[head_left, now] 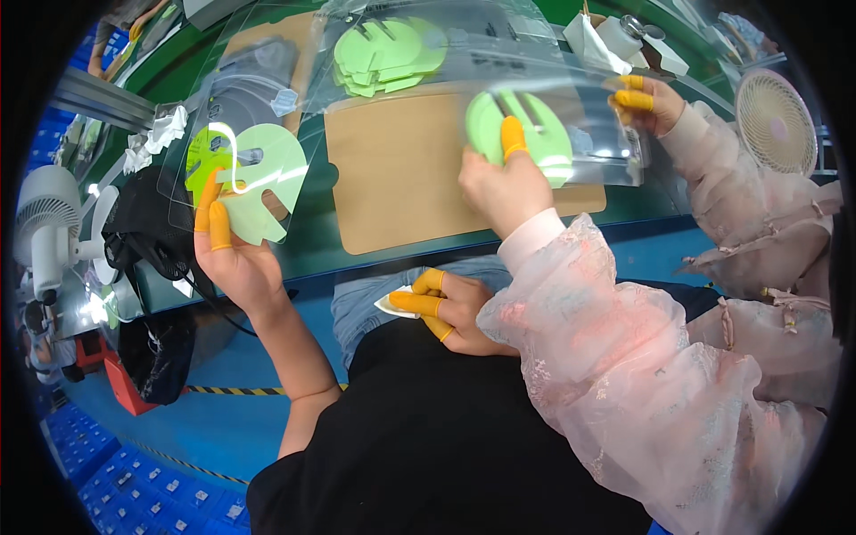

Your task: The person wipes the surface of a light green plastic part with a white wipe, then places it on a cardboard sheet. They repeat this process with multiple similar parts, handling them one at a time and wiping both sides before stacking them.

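Observation:
My left hand point(234, 260), with yellow finger cots, is closed on a flat, clear-edged sheet piece with a pale green rounded, notched shape point(272, 153). A brighter yellow-green patch and a curved light reflection show on its left part. Low in front of my black shirt, my right hand point(455, 314), also in finger cots, pinches a folded white wipe point(397, 303). To the right, a co-worker's hand point(510, 187) holds another green notched piece point(486, 120), blurred by motion. That person's other hand point(651, 105) grips the edge of a clear plastic sheet point(611, 152).
A brown cardboard sheet point(401, 178) lies on the green table, below a stack of green pieces point(383, 58) under clear film. A black bag point(147, 223) and white fan point(49, 223) are at left. Another fan point(776, 120) and a pump bottle point(620, 36) stand at right.

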`<state>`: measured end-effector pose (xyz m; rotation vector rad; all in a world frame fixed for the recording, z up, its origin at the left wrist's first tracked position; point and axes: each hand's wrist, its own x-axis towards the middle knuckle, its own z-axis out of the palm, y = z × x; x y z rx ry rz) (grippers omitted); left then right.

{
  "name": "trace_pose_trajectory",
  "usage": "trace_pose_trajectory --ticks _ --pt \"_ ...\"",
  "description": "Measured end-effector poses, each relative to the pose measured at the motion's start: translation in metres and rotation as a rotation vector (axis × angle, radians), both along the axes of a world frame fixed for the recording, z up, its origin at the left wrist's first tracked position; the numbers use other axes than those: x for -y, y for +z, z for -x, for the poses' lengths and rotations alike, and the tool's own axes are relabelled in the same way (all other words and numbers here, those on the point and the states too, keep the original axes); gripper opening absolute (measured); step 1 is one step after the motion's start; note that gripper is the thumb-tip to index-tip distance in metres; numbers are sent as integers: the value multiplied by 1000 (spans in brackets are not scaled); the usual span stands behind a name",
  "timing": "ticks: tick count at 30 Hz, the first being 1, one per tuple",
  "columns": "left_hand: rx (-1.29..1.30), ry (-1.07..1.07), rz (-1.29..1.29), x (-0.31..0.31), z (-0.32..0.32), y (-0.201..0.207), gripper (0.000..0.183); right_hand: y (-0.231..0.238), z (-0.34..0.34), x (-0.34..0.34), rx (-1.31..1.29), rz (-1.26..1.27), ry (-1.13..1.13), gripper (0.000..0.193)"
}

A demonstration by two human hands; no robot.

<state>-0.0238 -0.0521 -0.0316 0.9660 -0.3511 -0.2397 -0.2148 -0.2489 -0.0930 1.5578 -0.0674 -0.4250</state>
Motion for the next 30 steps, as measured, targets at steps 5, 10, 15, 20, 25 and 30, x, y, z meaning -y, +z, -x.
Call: trace_pose_trajectory --ticks 5,10,15,20,25,30 --pt "-1 12 8 -3 1 -1 27 11 19 -51 658 -1161 96 16" --pt "-7 -7 5 -3 3 -1 28 36 44 -101 859 -2372 72 23" --pt "-10 19 -10 -3 4 -1 28 33 48 -107 838 -2432 97 29" --pt "2 -12 -7 -3 5 -2 28 33 46 -109 860 -2448 84 32" --pt "9 -15 10 -7 1 -3 28 36 47 -112 873 -2437 42 31" --pt "6 9 26 -8 -1 1 28 41 45 -107 864 -2464 37 32"
